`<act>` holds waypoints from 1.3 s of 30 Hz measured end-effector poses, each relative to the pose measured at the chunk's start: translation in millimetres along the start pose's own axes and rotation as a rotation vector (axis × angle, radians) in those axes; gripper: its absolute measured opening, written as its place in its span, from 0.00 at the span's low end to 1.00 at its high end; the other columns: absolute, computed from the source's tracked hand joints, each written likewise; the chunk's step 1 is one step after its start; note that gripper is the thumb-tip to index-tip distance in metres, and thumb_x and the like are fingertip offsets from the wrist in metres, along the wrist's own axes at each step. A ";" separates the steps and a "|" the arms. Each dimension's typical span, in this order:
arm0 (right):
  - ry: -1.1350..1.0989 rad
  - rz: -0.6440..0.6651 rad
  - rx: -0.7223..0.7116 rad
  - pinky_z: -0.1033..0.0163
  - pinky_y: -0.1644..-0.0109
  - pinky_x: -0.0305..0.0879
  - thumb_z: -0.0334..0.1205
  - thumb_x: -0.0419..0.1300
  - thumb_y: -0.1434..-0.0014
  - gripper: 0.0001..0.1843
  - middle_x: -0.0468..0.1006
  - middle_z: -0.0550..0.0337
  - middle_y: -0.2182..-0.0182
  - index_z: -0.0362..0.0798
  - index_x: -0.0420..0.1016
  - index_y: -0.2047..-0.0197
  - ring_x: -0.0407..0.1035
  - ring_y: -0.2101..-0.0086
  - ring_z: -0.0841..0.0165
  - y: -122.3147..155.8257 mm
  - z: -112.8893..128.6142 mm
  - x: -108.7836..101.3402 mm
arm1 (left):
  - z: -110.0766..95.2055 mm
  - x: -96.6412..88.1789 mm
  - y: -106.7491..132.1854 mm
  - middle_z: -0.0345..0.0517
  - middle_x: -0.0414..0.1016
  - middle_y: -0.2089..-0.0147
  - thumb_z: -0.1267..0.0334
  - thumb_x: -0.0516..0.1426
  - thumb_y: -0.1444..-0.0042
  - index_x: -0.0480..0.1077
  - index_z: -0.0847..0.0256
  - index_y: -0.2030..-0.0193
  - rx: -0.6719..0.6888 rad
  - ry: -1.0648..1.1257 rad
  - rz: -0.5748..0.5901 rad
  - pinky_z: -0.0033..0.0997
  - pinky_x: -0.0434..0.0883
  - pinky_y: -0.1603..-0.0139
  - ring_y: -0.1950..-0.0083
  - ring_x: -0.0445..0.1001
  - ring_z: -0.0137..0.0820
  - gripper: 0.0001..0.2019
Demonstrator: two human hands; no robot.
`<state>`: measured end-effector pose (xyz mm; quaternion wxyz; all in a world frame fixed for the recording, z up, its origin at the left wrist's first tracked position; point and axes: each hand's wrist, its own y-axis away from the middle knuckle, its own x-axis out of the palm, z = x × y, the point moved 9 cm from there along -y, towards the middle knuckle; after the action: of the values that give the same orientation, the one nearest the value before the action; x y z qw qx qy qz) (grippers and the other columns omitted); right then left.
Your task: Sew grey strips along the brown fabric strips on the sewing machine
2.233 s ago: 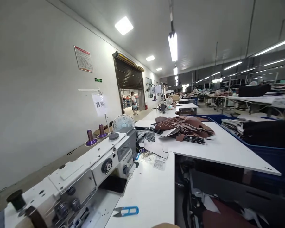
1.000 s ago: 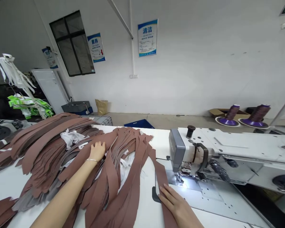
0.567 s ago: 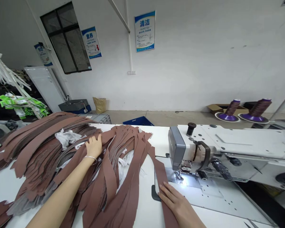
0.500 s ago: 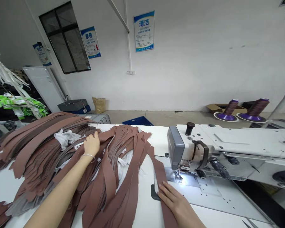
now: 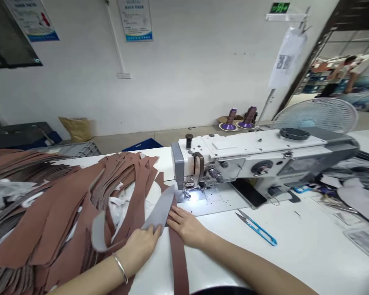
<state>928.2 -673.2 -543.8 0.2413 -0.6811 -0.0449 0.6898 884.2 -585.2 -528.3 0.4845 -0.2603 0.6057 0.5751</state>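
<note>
My left hand, with a silver bangle at the wrist, pinches a strip of brown material turned so its grey backing faces up. The end of that strip reaches toward the presser foot of the sewing machine. Just left of the foot, my right hand lies with fingers flat on another brown strip, which runs down the white table to the near edge. The two hands are close together. Stacks of brown strips spread over the table on the left.
Blue-handled thread snips lie right of my right forearm. A dark phone rests by the machine. Thread cones stand behind it, and a white fan and scraps are at the right. A person is in the background.
My view has turned right. My left hand has come from the stacks to beside my right hand, bringing a strip turned grey side up. My right hand remains on the other strip.
</note>
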 end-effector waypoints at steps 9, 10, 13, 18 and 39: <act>0.179 0.038 -0.059 0.43 0.45 0.69 0.33 0.52 0.35 0.19 0.72 0.34 0.46 0.33 0.70 0.45 0.66 0.45 0.47 4.3 15.7 -1.7 | -1.5 -43.2 -42.7 0.65 0.64 0.40 0.67 0.54 0.46 0.62 0.68 0.38 -0.074 0.195 -0.080 0.52 0.65 0.41 0.38 0.63 0.51 0.28; 0.181 0.033 -0.061 0.43 0.45 0.69 0.33 0.52 0.35 0.19 0.72 0.33 0.46 0.31 0.70 0.45 0.66 0.45 0.47 5.7 16.7 -1.4 | -1.7 -42.0 -52.6 0.66 0.63 0.39 0.68 0.54 0.48 0.60 0.69 0.36 -0.104 0.195 -0.074 0.52 0.66 0.42 0.37 0.62 0.51 0.30; 0.183 0.033 -0.071 0.42 0.46 0.68 0.31 0.52 0.36 0.20 0.71 0.29 0.46 0.28 0.69 0.44 0.67 0.45 0.47 12.1 18.9 -1.5 | -4.5 -32.9 -77.7 0.71 0.61 0.38 0.68 0.57 0.51 0.54 0.74 0.33 -0.154 0.207 -0.025 0.53 0.68 0.44 0.37 0.61 0.54 0.37; 0.205 0.016 -0.075 0.43 0.44 0.67 0.32 0.50 0.36 0.22 0.70 0.30 0.45 0.28 0.67 0.42 0.67 0.45 0.48 22.9 21.5 -7.5 | -2.0 -38.9 -93.9 0.73 0.60 0.36 0.73 0.49 0.46 0.46 0.73 0.29 -0.150 0.250 -0.025 0.48 0.66 0.42 0.38 0.66 0.51 0.36; 0.261 -0.240 -0.048 0.48 0.47 0.71 0.30 0.50 0.37 0.16 0.75 0.31 0.53 0.29 0.73 0.53 0.72 0.52 0.49 44.6 -2.1 -37.1 | -48.1 -33.1 -100.3 0.62 0.57 0.31 0.75 0.44 0.43 0.46 0.69 0.28 -0.087 0.453 0.061 0.42 0.65 0.39 0.38 0.68 0.45 0.34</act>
<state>916.5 -727.7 -527.4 0.3094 -0.7603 -0.1105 0.5604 970.9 -659.2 -549.8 0.3068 -0.3851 0.6812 0.5418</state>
